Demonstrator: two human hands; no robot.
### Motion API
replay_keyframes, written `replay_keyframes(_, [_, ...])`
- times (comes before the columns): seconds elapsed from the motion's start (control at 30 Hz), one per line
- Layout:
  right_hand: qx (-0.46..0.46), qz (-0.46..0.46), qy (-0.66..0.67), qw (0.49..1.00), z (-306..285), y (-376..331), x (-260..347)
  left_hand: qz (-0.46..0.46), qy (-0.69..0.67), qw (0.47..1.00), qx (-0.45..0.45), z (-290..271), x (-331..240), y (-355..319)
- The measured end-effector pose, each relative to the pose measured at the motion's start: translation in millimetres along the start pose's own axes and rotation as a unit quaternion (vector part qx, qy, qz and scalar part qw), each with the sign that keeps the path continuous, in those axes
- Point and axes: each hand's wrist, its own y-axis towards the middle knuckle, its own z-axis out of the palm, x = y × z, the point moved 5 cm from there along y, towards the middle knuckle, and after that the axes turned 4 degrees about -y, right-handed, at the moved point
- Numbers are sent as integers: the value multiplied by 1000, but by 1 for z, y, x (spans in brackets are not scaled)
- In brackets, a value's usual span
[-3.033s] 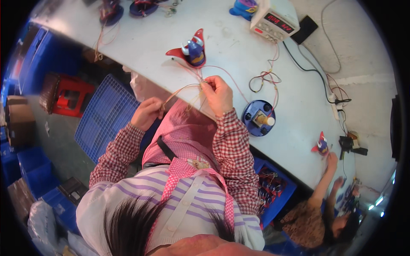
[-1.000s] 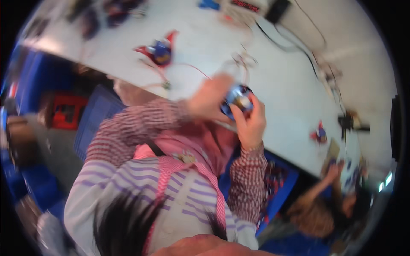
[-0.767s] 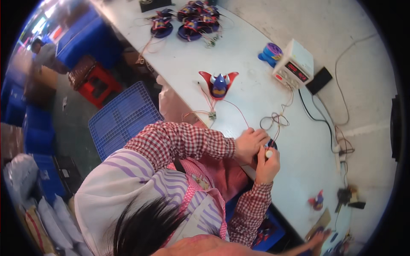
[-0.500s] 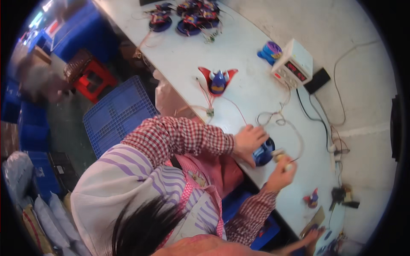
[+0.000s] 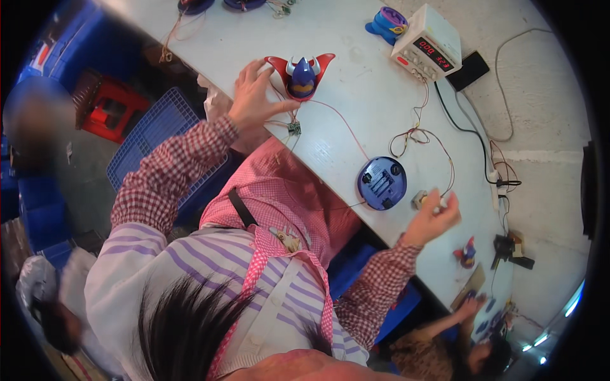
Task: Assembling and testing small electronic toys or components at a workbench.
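My left hand [image 5: 254, 98] is spread beside a toy figure head [image 5: 302, 79] with a dark blue dome, white horns and red wings. Its fingertips reach the left wing and its thumb lies along the bottom of the toy. Wires join the toy to a small green circuit board [image 5: 294, 129] at the table edge; a red one runs on to a round blue base [image 5: 382, 183], whose battery compartment faces up. To the right of the base, my right hand [image 5: 435, 219] has its fingers pinched around something small and pale, beside a small roundish block [image 5: 419, 200]. A thin lead reaches these fingers.
A white power supply [image 5: 427, 41] with a red display stands at the back, its leads looping over the white table [image 5: 343, 140]. Next to it sits a blue and purple toy part [image 5: 387, 25]. Another small toy [image 5: 467, 253] and a co-worker's hands [image 5: 470, 308] are at the lower right.
My left hand has left the blue base and moved up and left to the winged toy. My right hand has drawn away from the base. The view has shifted; the base's compartment now shows.
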Motion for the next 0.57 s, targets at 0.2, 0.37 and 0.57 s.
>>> replay_keyframes(0.2, [247, -220, 82, 940, 115, -79, 150, -17, 27, 999, 32, 24, -12, 34])
replay_keyframes(0.37, [270, -233, 46, 933, 166, -105, 153, -37, -6, 999, -35, 18, -13, 41])
replay_keyframes(0.57, [501, 58, 195, 841, 157, -88, 134, -73, -232, 959, 143, 24, -15, 40])
